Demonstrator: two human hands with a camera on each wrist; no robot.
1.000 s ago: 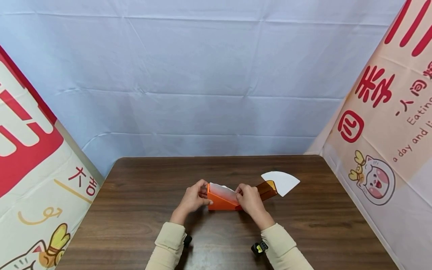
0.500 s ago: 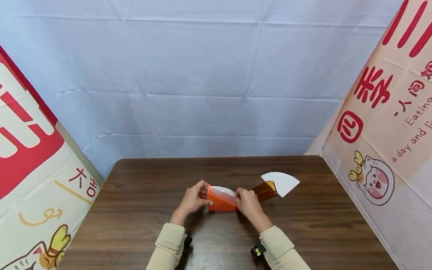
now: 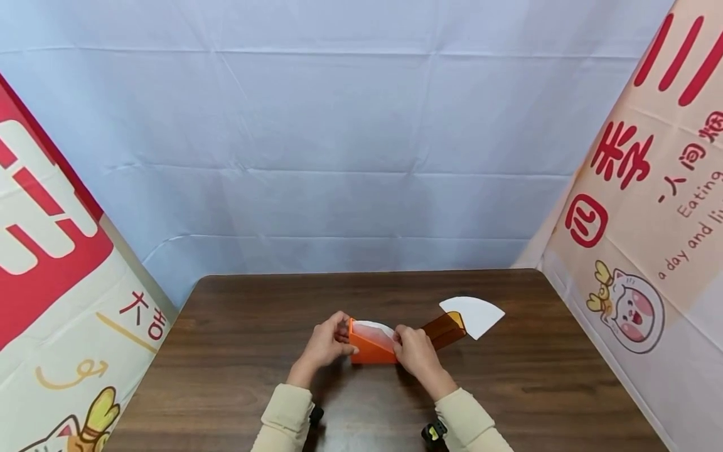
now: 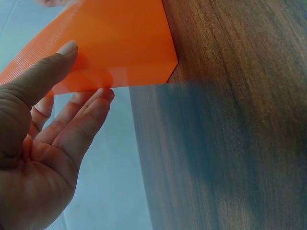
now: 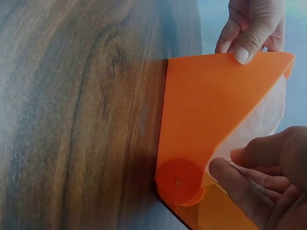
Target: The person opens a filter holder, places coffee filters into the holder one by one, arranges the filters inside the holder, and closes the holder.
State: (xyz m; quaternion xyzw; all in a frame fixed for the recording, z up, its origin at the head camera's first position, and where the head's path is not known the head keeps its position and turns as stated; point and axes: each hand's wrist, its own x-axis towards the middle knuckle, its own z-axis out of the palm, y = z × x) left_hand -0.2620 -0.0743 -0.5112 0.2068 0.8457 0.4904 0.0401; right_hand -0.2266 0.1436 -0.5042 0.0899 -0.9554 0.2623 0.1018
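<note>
An orange filter-paper holder (image 3: 373, 351) with a sloping top stands on the table. White cone filter papers (image 5: 256, 112) sit upright inside it, their curved edge rising above the slope. My left hand (image 3: 324, 342) grips the holder's tall left end, thumb (image 4: 60, 64) on the front face and fingers around the end. At the low right end, my right hand (image 3: 418, 353) pinches the papers' edge between thumb and bent fingers (image 5: 240, 184). The holder's amber see-through lid (image 3: 447, 329) is swung open on its pivot (image 5: 178, 182), out to the right behind my right hand.
One fan-shaped white filter paper (image 3: 477, 314) lies flat on the brown wooden table (image 3: 254, 326), partly behind the lid's end. A pale cloth (image 3: 339, 138) hangs behind the table, with printed banners (image 3: 638, 238) at the sides.
The papers have settled into the holder, from an uneven, bumpy top to a smooth curved edge. My right hand has shifted only slightly at the low end. The left hand keeps its place.
</note>
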